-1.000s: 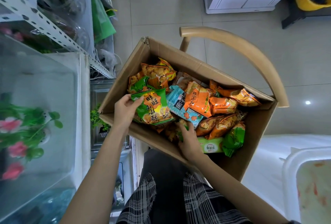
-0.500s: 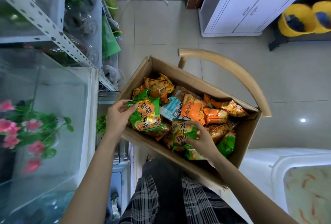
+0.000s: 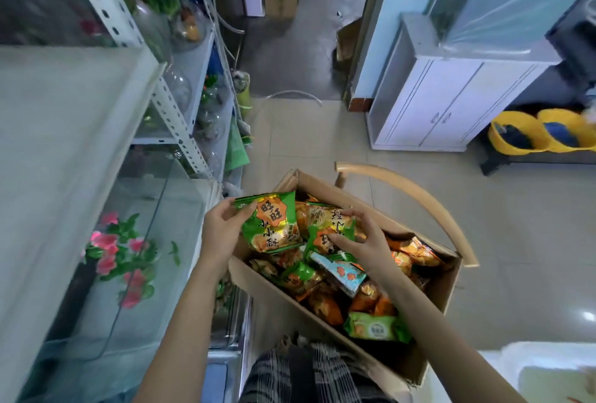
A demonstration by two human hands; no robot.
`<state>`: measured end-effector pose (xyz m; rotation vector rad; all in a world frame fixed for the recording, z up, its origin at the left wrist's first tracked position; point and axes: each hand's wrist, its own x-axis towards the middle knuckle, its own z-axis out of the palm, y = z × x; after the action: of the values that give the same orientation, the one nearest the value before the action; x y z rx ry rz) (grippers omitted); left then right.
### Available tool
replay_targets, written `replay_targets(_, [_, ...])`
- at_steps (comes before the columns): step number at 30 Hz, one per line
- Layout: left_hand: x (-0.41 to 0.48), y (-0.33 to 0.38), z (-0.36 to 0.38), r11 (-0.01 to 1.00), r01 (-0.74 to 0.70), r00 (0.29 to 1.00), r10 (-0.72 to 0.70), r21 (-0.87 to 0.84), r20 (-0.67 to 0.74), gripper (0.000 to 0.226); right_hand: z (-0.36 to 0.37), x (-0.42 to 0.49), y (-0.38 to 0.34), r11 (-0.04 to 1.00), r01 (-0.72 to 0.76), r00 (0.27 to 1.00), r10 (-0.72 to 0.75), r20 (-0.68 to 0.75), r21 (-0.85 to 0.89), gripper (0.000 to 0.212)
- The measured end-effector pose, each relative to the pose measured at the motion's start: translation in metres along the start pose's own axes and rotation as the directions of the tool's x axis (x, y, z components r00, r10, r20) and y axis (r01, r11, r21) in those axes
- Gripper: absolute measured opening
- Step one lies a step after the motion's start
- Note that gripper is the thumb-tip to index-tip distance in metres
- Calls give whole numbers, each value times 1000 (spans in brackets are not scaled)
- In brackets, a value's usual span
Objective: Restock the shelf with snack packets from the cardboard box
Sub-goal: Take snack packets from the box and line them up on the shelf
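left hand (image 3: 222,231): grips a green packet (image 3: 274,225) by its left edge, fingers curled behind, thumb on the front face.
green packet: lifted, upright, printed face to camera, above the box's (image 3: 290,312) near-left corner.
right hand (image 3: 364,241): pinches a second green packet (image 3: 325,228); fingers curled over its right side, thumb on the face.
second green packet: raised over the box contents, just beside the first one. Can't tell if the two touch.
box: cardboard, open top, in front of the person's checked clothing (image 3: 309,370). Full of loose packets, mostly orange (image 3: 416,251) and green, lying at all angles.
blue packet (image 3: 345,273): on top of the pile, under the right hand.
pale green pack (image 3: 377,327): flat in the box's near-right corner.
chair (image 3: 419,196): curved wooden back arcs behind the box; seat hidden.
shelf (image 3: 171,102): white perforated-metal rack at left, glass bowls on its levels.
glass tank (image 3: 154,209): left of the box, pink flowers (image 3: 109,247) behind the pane.
floor: tiled; white cabinet (image 3: 451,105) and two yellow buckets (image 3: 516,135) at far right.
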<state>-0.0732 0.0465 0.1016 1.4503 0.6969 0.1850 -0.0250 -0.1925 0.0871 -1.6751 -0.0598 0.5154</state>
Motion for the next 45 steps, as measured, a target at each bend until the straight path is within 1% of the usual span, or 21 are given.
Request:
replay_targets(2, [-8, 14, -5, 999, -41, 999, 41, 3, -20, 10, 5, -2, -17, 999, 41, 998, -42, 36, 25, 38])
replay_targets(4, [-18, 26, -12, 997, -72, 997, 72, 17, -35, 8, 8, -4, -33, 996, 86, 993, -88, 79, 19, 38])
replay_targets(5, [-23, 32, -15, 996, -81, 996, 82, 20, -46, 16, 10, -5, -41, 994, 106, 989, -107, 102, 16, 39])
replay_targets(7, [-35, 46, -20, 995, -96, 993, 97, 18, -71, 44, 11, -7, -56, 993, 117, 983, -120, 138, 34, 42])
replay_targets(8, [-41, 53, -23, 994, -111, 990, 112, 16, -86, 50, 12, -8, -63, 991, 119, 979, -126, 157, 56, 43])
replay_targets(9, [-47, 58, -25, 992, -127, 987, 127, 14, -102, 50, 12, -8, -69, 989, 126, 974, -137, 180, 71, 43])
replay_targets(10, [-52, 63, -26, 990, -141, 982, 141, 11, -123, 44, 11, -9, -75, 988, 140, 968, -151, 201, 69, 43])
replay_targets(13, [-69, 75, -29, 980, -194, 961, 197, 33, -195, 10, 10, -8, -89, 979, 186, 940, -201, 277, 80, 47])
replay_targets(15, [-84, 82, -31, 978, -202, 947, 211, 61, -243, 9, 7, -7, -96, 976, 201, 913, -217, 345, 84, 51])
replay_targets(17, [-100, 90, -32, 976, -205, 930, 219, 76, -296, 17, 4, -8, -104, 978, 194, 887, -208, 413, 77, 57])
replay_targets(19, [-116, 94, -32, 977, -203, 907, 214, 68, -362, 24, 2, -10, -111, 970, 240, 857, -233, 460, 44, 61])
replay_targets(20, [-124, 95, -32, 978, -202, 898, 209, 58, -386, 23, 2, -12, -114, 960, 277, 843, -258, 472, 30, 62])
replay_targets(22, [-142, 96, -34, 974, -221, 877, 217, 42, -428, 8, 4, -18, -120, 947, 322, 823, -290, 489, 20, 65])
replay_targets(26, [-185, 100, -44, 962, -264, 815, 259, 66, -519, 12, 11, -36, -128, 928, 372, 765, -318, 561, 19, 69])
replay_targets(29, [-221, 103, -55, 956, -290, 772, 262, 46, -580, 24, 23, -54, -134, 917, 399, 721, -331, 609, 26, 70])
replay_targets(34, [-284, 102, -83, 938, -333, 673, 306, 93, -674, 9, 53, -88, -144, 907, 415, 631, -349, 693, 78, 66])
replay_targets(36, [-312, 101, -96, 935, -334, 631, 318, 122, -707, 10, 70, -107, -148, 885, 458, 582, -371, 723, 85, 65])
replay_targets(38, [-344, 99, -111, 931, -336, 585, 327, 145, -742, 17, 87, -130, -152, 862, 495, 520, -392, 759, 106, 65])
replay_targets(40, [-378, 94, -127, 927, -340, 539, 332, 161, -774, 20, 105, -158, -154, 857, 493, 463, -404, 789, 150, 62])
replay_targets(43, [-434, 84, -149, 922, -344, 465, 329, 175, -822, 24, 133, -204, -151, 854, 489, 405, -404, 820, 179, 55])
replay_targets(45, [-473, 75, -161, 918, -352, 409, 324, 180, -853, 19, 150, -238, -145, 845, 499, 355, -403, 844, 194, 51])
